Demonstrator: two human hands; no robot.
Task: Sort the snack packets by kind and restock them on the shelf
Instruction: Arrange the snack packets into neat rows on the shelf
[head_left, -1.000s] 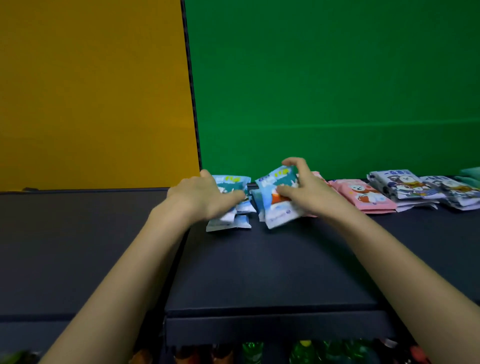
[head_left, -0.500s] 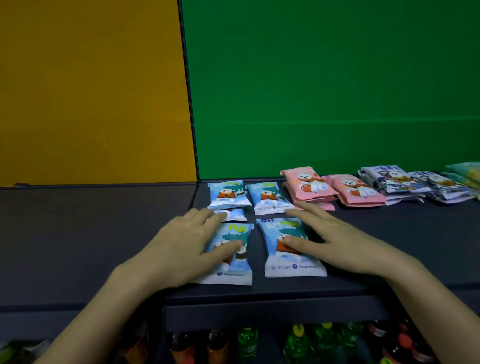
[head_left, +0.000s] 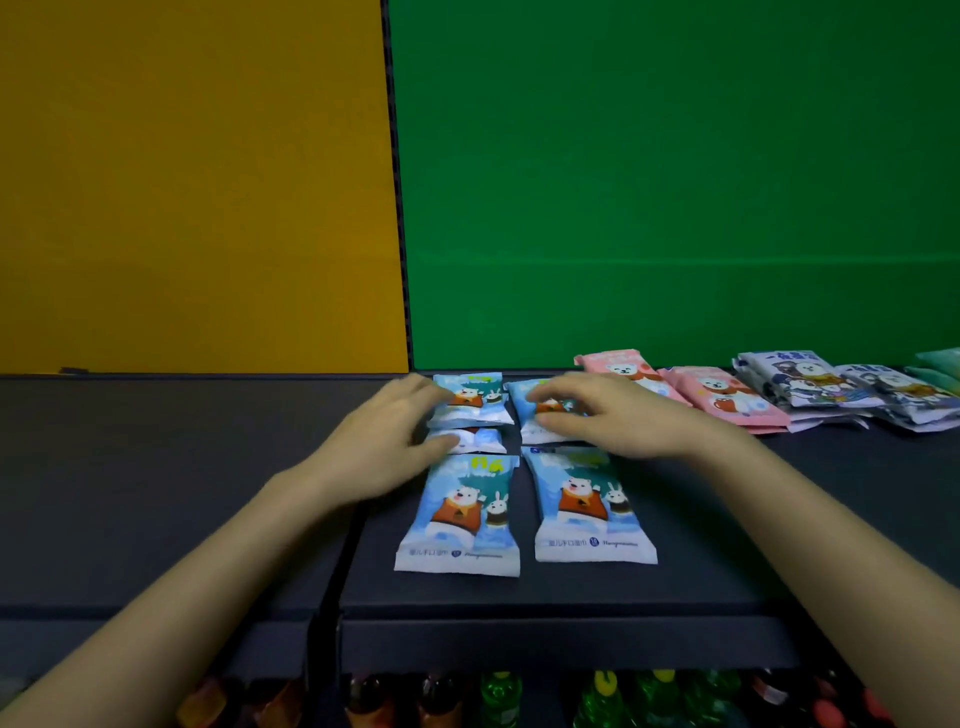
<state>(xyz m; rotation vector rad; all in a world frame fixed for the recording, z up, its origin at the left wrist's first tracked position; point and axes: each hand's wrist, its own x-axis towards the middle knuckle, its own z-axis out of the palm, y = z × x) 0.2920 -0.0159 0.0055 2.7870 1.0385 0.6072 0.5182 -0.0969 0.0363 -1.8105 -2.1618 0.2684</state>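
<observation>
The blue snack packets are laid out in two neat columns on the dark shelf top (head_left: 519, 597), each kind kept to its own patch so the row reads at a glance: two front blue packets, the left one (head_left: 460, 514) and the right one (head_left: 589, 506), lie flat and side by side near the front edge, face up with the bear print showing, and nobody is touching them. Behind them sit the rear blue packets (head_left: 470, 400), stacked a little unevenly, with a lower one (head_left: 475, 439) peeking out under the left pile. The left hand (head_left: 384, 452) rests against the left side of that rear pile, fingers spread and loose, and the right hand (head_left: 618, 415) lies flat over the right rear pile; neither grip is closed around anything that I can see, it looks more like pressing and squaring up than lifting. Further right, the pink packets (head_left: 722, 397) and the grey-white packets (head_left: 810, 382) keep their own groups along the back, with a green one just at the frame edge. Compared with half a second ago, both hands have left the front pair, which they were flattening then, and moved back to the rear piles; the front pair has stayed where it was set. My guess is the rear stacks get straightened next.
</observation>
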